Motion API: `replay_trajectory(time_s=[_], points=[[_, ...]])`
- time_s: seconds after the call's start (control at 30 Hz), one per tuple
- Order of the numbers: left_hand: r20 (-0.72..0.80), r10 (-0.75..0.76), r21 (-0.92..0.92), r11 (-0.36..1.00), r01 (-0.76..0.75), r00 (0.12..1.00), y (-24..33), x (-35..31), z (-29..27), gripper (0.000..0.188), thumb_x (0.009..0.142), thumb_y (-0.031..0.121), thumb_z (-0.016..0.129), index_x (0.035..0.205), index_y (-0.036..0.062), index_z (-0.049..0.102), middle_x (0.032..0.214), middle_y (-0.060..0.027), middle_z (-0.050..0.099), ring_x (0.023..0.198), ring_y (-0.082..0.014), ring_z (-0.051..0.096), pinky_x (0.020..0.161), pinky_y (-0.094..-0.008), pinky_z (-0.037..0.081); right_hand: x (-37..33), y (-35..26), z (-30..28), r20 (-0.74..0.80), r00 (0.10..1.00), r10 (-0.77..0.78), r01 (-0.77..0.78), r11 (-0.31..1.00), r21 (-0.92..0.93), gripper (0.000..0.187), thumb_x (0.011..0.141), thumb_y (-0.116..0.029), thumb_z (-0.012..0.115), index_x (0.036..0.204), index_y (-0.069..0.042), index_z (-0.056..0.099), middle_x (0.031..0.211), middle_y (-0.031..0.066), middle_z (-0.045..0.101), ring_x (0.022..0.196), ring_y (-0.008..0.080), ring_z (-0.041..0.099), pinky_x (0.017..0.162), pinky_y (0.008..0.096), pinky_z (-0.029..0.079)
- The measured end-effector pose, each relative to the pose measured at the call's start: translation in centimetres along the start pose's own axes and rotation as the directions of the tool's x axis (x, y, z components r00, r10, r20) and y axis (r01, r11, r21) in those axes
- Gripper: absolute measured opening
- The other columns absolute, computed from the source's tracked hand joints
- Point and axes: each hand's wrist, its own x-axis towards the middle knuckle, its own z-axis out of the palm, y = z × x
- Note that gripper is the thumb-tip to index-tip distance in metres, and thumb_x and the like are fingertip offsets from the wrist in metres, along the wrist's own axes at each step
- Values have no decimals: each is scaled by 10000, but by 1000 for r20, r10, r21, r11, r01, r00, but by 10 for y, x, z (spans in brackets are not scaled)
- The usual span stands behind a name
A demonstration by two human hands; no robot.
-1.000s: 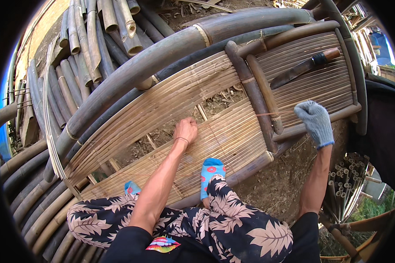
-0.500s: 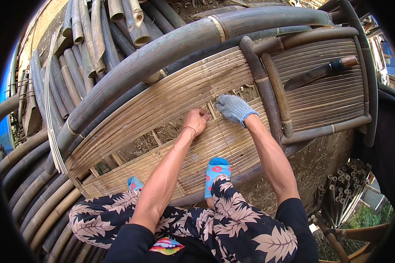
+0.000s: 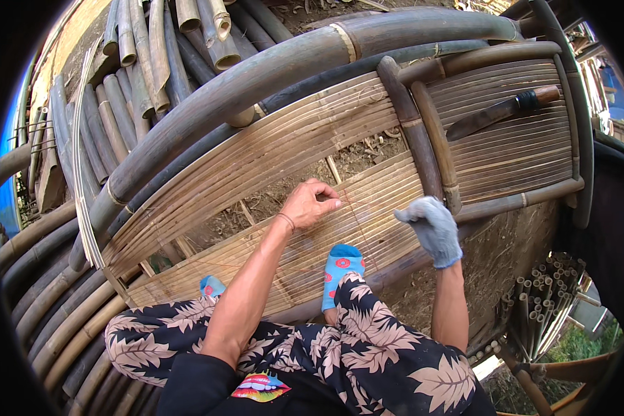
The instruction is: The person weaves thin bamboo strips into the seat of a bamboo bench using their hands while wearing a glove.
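The slat panel (image 3: pixel 270 149) edge is being pinched by the bare left hand (image 3: pixel 310 205); the gloved right hand (image 3: pixel 433 227) is being held closed, empty, beside the bamboo post (image 3: pixel 412 128).

bamboo slat frame (image 3: pixel 270 149) | on it: dark knife (image 3: pixel 499 114) | under: bare dirt ground (image 3: pixel 496 260)

left hand: bare left hand (image 3: pixel 310 204), fingers curled, pinching at the slat panel (image 3: pixel 270 156) beside a gap in it
right hand: grey-gloved right hand (image 3: pixel 431 227), closed, raised just above the slats
knife: long knife (image 3: pixel 503 111) lying flat on the right slat section
feet: blue socks (image 3: pixel 341 267) resting on the panel
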Motion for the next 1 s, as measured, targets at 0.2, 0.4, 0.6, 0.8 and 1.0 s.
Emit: replay_trajectory(time_s=[0.2, 0.4, 0.6, 0.8, 1.0], points=[[-390, 143, 248, 968, -46, 910, -19, 8, 27, 388, 892, 363, 656, 1122, 51, 639, 1047, -170, 638, 901, -300, 634, 777, -424, 496, -86, 37, -106, -500, 789, 357, -306, 934, 184, 150, 892, -171, 562, 778, -79, 535, 789, 69, 544, 787, 261, 541, 855, 433, 458], [-275, -39, 461, 872, 167, 961, -3, 3, 47, 394, 1012, 369, 372, 934, 56, 599, 830, -234, 662, 925, -417, 622, 939, -551, 392, -53, 34, -62, -411, 804, -430, -387, 146, -910, 324, 799, -184, 698, 1089, -54, 636, 1061, 153, 645, 1035, 344, 592, 923, 447, 459], [-263, -55, 448, 877, 173, 963, -1, 2, 46, 353, 1004, 352, 419, 1043, 63, 619, 884, -188, 689, 948, -382, 634, 1037, -569, 280, 89, -17, 44, 300, 877, -376, 363, 108, -925, 263, 851, -311, 673, 1015, -108, 705, 1063, 114, 670, 1079, 327, 601, 1041, 453, 402], [-248, -188, 324, 908, 265, 950, -4, 11, 44, 492, 967, 393, 487, 1358, 95, 502, 1108, -141, 696, 1121, -368, 596, 1086, -535, 251, 167, 11, 64, 401, 871, 284, 339, 242, -909, 210, 811, -273, 634, 822, -102, 755, 834, 168, 706, 799, 352, 676, 811, 445, 520], [-92, -292, 301, 903, 306, 952, -6, 21, 28, 589, 955, 452, 489, 1423, 96, 462, 1417, -156, 526, 1316, -363, 476, 1096, -530, 279, 146, 9, 35, 248, 893, -375, 231, -89, -969, 255, 844, -249, 622, 738, -24, 677, 757, 199, 640, 780, 360, 635, 769, 481, 480]])
